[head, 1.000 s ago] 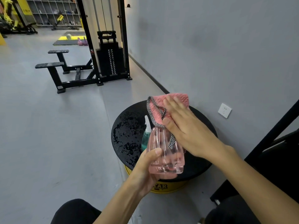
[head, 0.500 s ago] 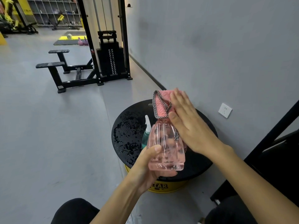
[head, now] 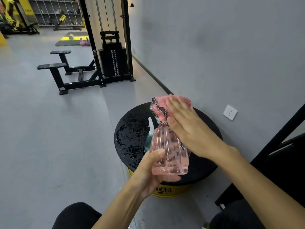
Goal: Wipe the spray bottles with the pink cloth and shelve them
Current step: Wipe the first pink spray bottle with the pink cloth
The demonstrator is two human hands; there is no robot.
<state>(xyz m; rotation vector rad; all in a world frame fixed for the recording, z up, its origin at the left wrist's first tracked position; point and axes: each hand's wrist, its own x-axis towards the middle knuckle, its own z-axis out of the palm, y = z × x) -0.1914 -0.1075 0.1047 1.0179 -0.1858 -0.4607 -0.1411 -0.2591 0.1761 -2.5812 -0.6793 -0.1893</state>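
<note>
The pink spray bottle [head: 168, 151] above the round black top [head: 132, 119] is clear, ribbed, glossy plastic. The pink cloth [head: 160, 104] against it is fluffy, deep-piled fabric (its edging a flatter black-and-white checked weave). The top looks matt, with shiny water beads on its left part. On it, the teal bottle [head: 148, 141] is translucent plastic; beneath it, the yellow drum [head: 173, 190] looks smooth.

Left hand [head: 148, 171] grips pink bottle [head: 168, 151] near base, thumb across front, bottle held above round black tabletop [head: 132, 113]. Right hand [head: 189, 129] flat, fingers straight, presses pink cloth [head: 162, 106] over bottle's top; spray head hidden, probably under cloth. Teal bottle [head: 148, 139] upright on tabletop behind, white nozzle showing. Water drops [head: 130, 138] on tabletop's left part. Wall socket [head: 230, 112] at right.
</note>
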